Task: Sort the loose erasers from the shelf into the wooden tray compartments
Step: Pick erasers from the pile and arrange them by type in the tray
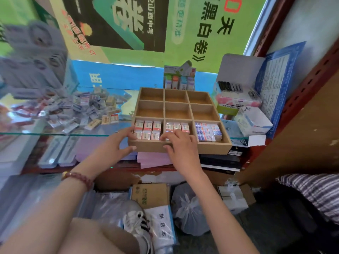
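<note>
Glass shelf (pixel 55 133), tray (pixel 211 148), erasers (pixel 177 126) under right hand (pixel 180 146)

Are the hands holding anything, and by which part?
The left hand and right hand each grip the wooden tray by its near front wall, thumbs outside.

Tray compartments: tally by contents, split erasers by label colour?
Red-label erasers: 2
Blue-label erasers: 1
Empty compartments: 6
Total: 9 compartments in the wooden tray
</note>
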### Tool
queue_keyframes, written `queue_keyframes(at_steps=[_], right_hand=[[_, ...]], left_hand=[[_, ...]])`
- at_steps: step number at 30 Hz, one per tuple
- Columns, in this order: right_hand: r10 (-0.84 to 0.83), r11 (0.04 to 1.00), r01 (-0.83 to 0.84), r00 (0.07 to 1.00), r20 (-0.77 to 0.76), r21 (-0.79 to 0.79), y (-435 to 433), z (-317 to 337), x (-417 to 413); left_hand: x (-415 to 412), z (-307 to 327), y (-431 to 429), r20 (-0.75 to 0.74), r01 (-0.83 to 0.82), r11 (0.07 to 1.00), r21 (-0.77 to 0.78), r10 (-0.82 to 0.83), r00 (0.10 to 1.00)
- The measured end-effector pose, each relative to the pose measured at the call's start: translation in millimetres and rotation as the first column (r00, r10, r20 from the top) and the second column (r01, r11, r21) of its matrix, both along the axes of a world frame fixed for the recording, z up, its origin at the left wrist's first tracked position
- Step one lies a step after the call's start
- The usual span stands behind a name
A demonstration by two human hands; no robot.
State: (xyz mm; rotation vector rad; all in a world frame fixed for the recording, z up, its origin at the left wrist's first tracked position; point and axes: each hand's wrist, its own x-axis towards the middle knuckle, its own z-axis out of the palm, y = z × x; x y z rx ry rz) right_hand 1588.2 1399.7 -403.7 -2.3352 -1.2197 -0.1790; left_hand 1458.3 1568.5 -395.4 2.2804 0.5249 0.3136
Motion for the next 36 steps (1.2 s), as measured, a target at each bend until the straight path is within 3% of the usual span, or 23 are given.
queue_keyframes(at_steps=[9, 12, 14, 17, 20, 22, 26, 29, 32, 36], right_hand=[[0.052, 0.997, -0.053, 0.998, -0.032, -0.049, -10, 3, 2], [0.164, 0.983, -0.137, 0.953, -0.254, 0.121, -10, 18, -4], [0.315, 0.942, -0.237, 0.869, -0.381, 0.238, -8, 34, -14], [0.483, 0.874, -0.399, 0.766, -0.424, 0.276, 8, 49, -24], [0.524, 0.851, -0.451, 0.759, -0.386, 0.268, 42, 49, -22], [0.515, 0.857, -0.476, 0.767, -0.384, 0.199, 73, 48, -15], [0.522, 0.792, -0.566, 0.822, -0.229, -0.228, 145, 39, 1], [0.517, 0.723, -0.483, 0.852, -0.076, -0.493, 187, 30, 2], [0.486, 0.747, -0.406, 0.874, 0.017, -0.527, 212, 21, 0], [0.459, 0.783, -0.401, 0.889, 0.006, -0.475, 225, 14, 6]], left_hand=[[7, 11, -2, -0.050, -0.002, 0.994, 0.107, 0.007, 0.999], [4, 15, 0, -0.016, 0.012, 0.998, 0.056, -0.011, 1.000], [-3, 20, 3, 0.043, -0.040, 0.999, 0.007, 0.040, 0.998], [-19, 26, 14, 0.130, -0.186, 0.982, 0.025, 0.182, 0.975], [-37, 30, 25, 0.184, -0.379, 0.923, 0.071, 0.362, 0.914], [-47, 29, 32, 0.207, -0.461, 0.885, 0.061, 0.440, 0.874], [-59, 22, 40, 0.206, -0.516, 0.857, 0.023, 0.501, 0.841], [-61, 15, 41, 0.168, -0.522, 0.852, 0.027, 0.511, 0.843], [-57, 8, 42, 0.119, -0.495, 0.868, 0.039, 0.488, 0.865], [-54, 1, 46, 0.098, -0.480, 0.876, 0.053, 0.473, 0.875]])
